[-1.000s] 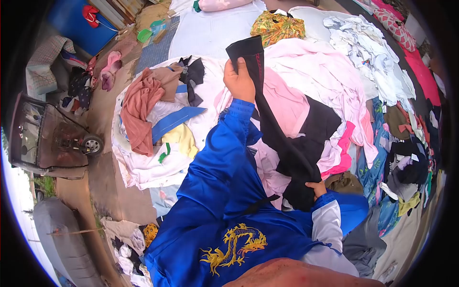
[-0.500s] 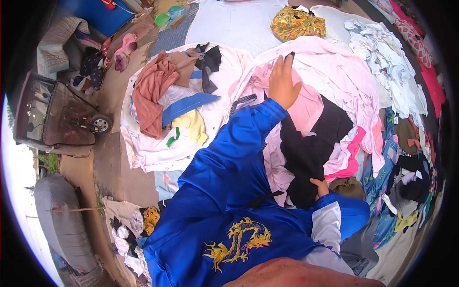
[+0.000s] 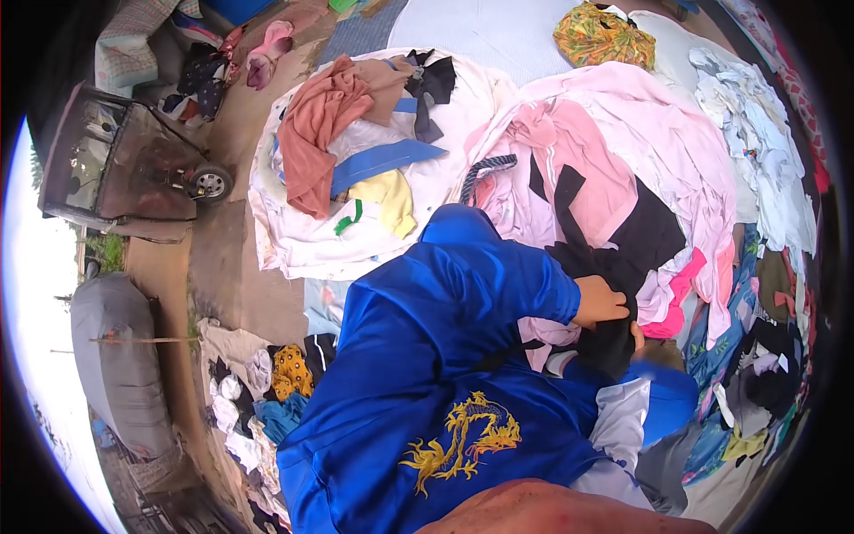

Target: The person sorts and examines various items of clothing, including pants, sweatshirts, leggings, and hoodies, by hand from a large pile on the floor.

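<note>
A black garment [image 3: 614,343] is bunched up in front of my lap, its upper part spreading over a pink garment [image 3: 592,182]. My left hand [image 3: 600,303] has its fingers curled on the black cloth. Close beside it, my right hand [image 3: 638,336] grips the right edge of the same cloth, mostly hidden by fabric and sleeve. Under both garments lies a heap of pale pink cloth [image 3: 689,142]. A dark striped strip [image 3: 489,165] rests left of the black garment.
To the left, a white cloth [image 3: 285,249] bears a brown garment [image 3: 307,147], a blue piece [image 3: 391,162] and a yellow one [image 3: 387,200]. A patterned bundle [image 3: 605,36] stands at the back. Light blue clothes [image 3: 756,133] are piled right. A wheeled vehicle [image 3: 133,160] stands far left.
My left hand has come back from the pink cloth towards my lap and closed on the black garment beside my right hand. The view has shifted slightly.
</note>
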The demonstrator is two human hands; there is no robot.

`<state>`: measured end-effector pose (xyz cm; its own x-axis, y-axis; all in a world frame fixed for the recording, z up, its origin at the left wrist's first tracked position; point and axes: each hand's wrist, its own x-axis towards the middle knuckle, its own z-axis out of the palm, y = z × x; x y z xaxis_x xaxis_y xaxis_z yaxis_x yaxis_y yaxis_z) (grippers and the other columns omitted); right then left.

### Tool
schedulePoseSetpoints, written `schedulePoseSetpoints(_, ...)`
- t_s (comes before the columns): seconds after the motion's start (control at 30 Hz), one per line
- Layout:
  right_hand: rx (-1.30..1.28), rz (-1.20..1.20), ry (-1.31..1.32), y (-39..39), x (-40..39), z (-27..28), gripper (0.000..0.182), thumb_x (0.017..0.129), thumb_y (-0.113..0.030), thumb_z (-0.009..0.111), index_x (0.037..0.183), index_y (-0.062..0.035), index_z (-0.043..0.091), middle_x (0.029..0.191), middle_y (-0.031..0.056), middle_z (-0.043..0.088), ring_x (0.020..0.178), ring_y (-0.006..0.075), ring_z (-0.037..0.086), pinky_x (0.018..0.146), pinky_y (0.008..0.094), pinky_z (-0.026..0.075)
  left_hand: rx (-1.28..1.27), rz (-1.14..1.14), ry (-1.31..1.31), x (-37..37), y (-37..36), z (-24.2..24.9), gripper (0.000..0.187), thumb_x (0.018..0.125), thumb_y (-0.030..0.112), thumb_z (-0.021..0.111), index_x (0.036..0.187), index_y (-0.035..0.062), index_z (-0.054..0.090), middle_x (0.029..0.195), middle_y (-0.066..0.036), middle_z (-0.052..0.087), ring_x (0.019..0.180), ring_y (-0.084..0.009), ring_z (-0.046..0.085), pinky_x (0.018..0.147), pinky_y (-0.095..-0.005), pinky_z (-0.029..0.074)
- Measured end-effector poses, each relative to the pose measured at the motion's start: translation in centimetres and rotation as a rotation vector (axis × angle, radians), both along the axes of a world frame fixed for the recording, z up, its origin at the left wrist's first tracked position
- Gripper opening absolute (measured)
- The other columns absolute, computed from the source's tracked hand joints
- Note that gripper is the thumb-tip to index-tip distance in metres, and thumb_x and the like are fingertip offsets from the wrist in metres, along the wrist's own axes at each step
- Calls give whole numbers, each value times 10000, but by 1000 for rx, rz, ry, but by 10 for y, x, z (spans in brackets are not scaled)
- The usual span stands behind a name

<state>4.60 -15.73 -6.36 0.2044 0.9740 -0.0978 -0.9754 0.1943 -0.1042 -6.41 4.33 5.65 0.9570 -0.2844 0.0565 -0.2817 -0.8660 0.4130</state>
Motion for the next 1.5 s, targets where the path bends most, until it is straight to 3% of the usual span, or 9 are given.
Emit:
schedulePoseSetpoints(0.3, -364, -74, -21, 22, 4, 51, 512, 1010, -431, 424, 1325, -41, 526, 1300, 139, 593, 1243, 283, 530, 1083, 389, 386, -95, 201, -12, 1, 26, -13, 370, 794, 182, 652, 1145, 65, 634, 890, -115, 657, 815, -314, 671, 676, -428, 527)
schedulePoseSetpoints(0.37, -175, -17, -174, 17, 17, 36, 480, 1007, -426, 435, 1294, -54, 534, 1288, 144, 605, 1110, 295, 623, 879, 394, 508, -168, 348, -75, 3, 42, -37, 261, 829, 147, 641, 1055, 19, 655, 793, -100, 671, 720, -270, 671, 629, -388, 517)
schedulePoseSetpoints(0.5, -395, -204, -242, 16, 22, 41, 453, 994, -425, 467, 1255, -62, 543, 1223, 145, 639, 994, 245, 658, 725, 335, 510, -981, 550, 408, 6, 71, -22, 204, 929, 158, 621, 1050, 1, 669, 767, -30, 636, 583, -108, 557, 559, -260, 457)
schedulePoseSetpoints(0.63, -424, -183, -295, 14, 20, 38, 436, 992, -392, 477, 1250, -47, 545, 1158, 113, 661, 916, 202, 646, 725, 314, 497, -1713, 393, 387, 8, 78, 9, 250, 955, 123, 572, 1181, 30, 624, 1119, -76, 681, 999, -174, 649, 861, -312, 495)
schedulePoseSetpoints(0.67, -428, -174, -302, 14, 18, 35, 427, 993, -384, 480, 1248, -48, 548, 1141, 105, 666, 909, 196, 644, 724, 314, 495, -1754, 325, 439, 5, 85, 17, 312, 963, 145, 555, 1243, 14, 587, 1257, -109, 631, 1176, -209, 581, 1009, -367, 438)
schedulePoseSetpoints(0.9, -484, -151, -307, 16, 14, 29, 369, 972, -351, 512, 1198, -65, 571, 1047, 76, 681, 834, 179, 639, 697, 309, 482, -2131, 375, 270, -6, 95, 40, 364, 996, 193, 458, 1269, -28, 556, 1291, -151, 602, 1181, -286, 584, 1052, -424, 432)
schedulePoseSetpoints(1.3, -580, -88, -374, 18, 10, 34, 313, 962, -315, 549, 1161, -77, 586, 999, 68, 680, 814, 160, 636, 677, 292, 490, -2188, 340, 22, -29, 149, 66, 411, 1019, 250, 405, 1332, 8, 516, 1354, -119, 566, 1258, -300, 516, 1106, -436, 353)
schedulePoseSetpoints(1.47, -668, -29, -422, 8, 12, 31, 255, 955, -282, 571, 1119, -88, 591, 975, 53, 682, 807, 148, 636, 680, 288, 490, -1963, 471, -315, -156, 288, 135, 385, 1005, 231, 458, 1323, 30, 541, 1408, -116, 528, 1311, -293, 477, 1143, -470, 306)
schedulePoseSetpoints(1.5, -668, -38, -421, 6, 13, 26, 256, 954, -283, 573, 1120, -89, 589, 976, 55, 681, 808, 148, 636, 678, 286, 488, -1708, 1095, -761, -166, 272, 180, 387, 996, 222, 465, 1317, 22, 550, 1395, -122, 541, 1307, -295, 480, 1148, -466, 301)
